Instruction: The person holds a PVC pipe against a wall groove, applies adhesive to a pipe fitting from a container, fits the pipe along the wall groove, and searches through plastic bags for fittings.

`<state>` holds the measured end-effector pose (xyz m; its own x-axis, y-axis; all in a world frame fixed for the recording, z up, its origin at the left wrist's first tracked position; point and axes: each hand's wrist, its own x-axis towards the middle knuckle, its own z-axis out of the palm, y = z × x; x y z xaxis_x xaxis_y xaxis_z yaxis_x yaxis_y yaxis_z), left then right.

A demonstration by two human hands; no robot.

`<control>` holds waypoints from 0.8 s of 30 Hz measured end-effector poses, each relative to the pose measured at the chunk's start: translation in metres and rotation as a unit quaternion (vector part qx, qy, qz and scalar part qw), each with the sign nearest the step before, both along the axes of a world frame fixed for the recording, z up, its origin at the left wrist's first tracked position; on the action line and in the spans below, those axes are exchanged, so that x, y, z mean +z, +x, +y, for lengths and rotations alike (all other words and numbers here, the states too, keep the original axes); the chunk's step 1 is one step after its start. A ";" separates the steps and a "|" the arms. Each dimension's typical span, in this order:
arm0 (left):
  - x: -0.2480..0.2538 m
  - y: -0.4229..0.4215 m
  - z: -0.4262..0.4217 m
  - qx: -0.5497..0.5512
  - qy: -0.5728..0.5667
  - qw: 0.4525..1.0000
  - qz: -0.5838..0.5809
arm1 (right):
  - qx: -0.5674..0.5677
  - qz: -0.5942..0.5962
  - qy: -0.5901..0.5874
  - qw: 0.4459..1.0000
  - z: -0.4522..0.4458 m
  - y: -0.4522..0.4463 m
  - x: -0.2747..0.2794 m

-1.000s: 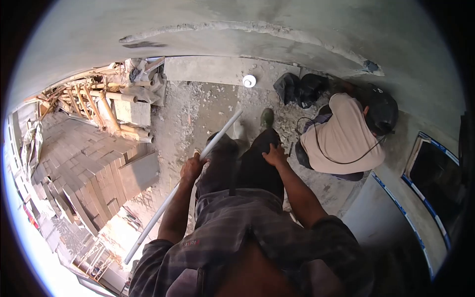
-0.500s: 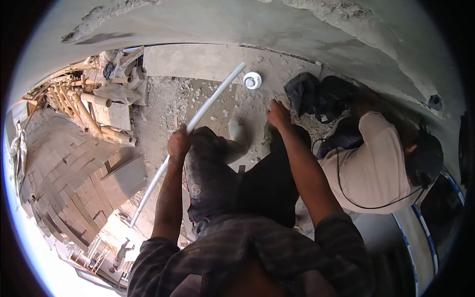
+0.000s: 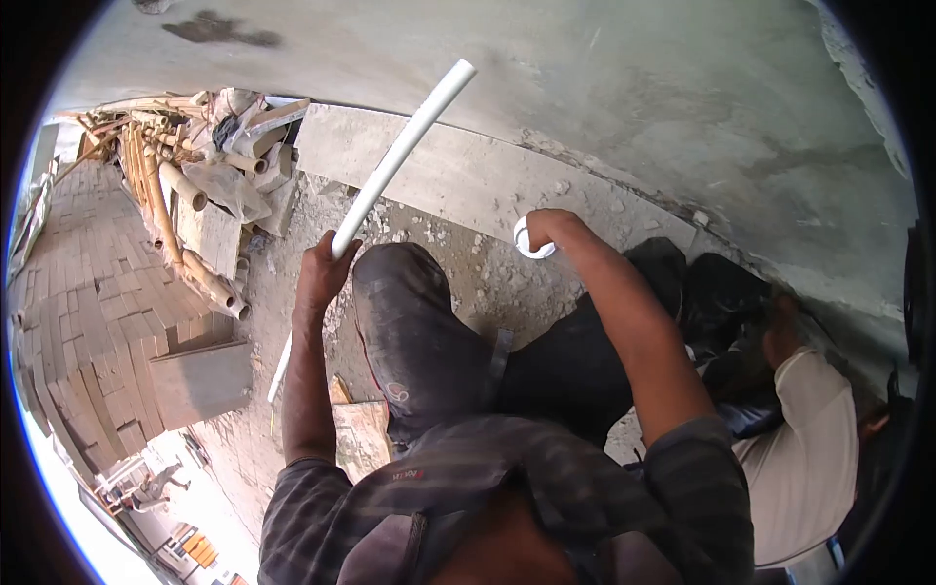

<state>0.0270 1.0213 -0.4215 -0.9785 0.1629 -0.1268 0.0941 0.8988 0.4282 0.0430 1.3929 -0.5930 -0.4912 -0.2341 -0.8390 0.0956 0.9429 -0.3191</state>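
I monitor both hands through the head view. Nearest the camera, the left hand (image 3: 325, 271) is closed around a white pipe (image 3: 405, 146), gripping it beside the left knee. The pipe's long axis runs obliquely: the lower end passes behind the left forearm toward the floor, and the upper end rises forward and to the right, pointing at the wall (image 3: 604, 107).

The governing relation is at the right hand (image 3: 556, 228). It is extended ahead of the lap, with its fingers bent down onto a white round container (image 3: 523, 241). The container lies directly under these fingers, its rim partly covered by them. I cannot tell whether the fingers pinch the rim or only reach inside, nor whether the container rests on the floor or is raised. The right hand is the nearer one; the left hand is well apart from the container. The pipe's upper portion passes to the container's left without touching it.

Beyond, a pale board (image 3: 409, 156) follows the foot of the wall. A co-worker's sleeve (image 3: 814, 390) is at right. Bamboo poles (image 3: 156, 195) are heaped at far left.
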 end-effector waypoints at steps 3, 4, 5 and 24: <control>0.002 -0.007 -0.005 -0.021 0.008 0.998 0.057 | 0.065 -0.060 0.073 0.993 0.027 -0.021 0.046; 0.003 -0.004 -0.009 -0.024 0.013 0.997 0.074 | 0.127 -0.062 0.104 0.984 0.027 -0.025 0.052; 0.010 -0.007 -0.008 -0.015 -0.007 0.996 0.087 | 0.111 -0.063 0.091 0.988 0.028 -0.032 0.052; -0.084 -0.055 0.052 -0.334 -0.027 0.908 0.251 | -0.044 0.149 -0.142 0.978 0.073 0.022 0.016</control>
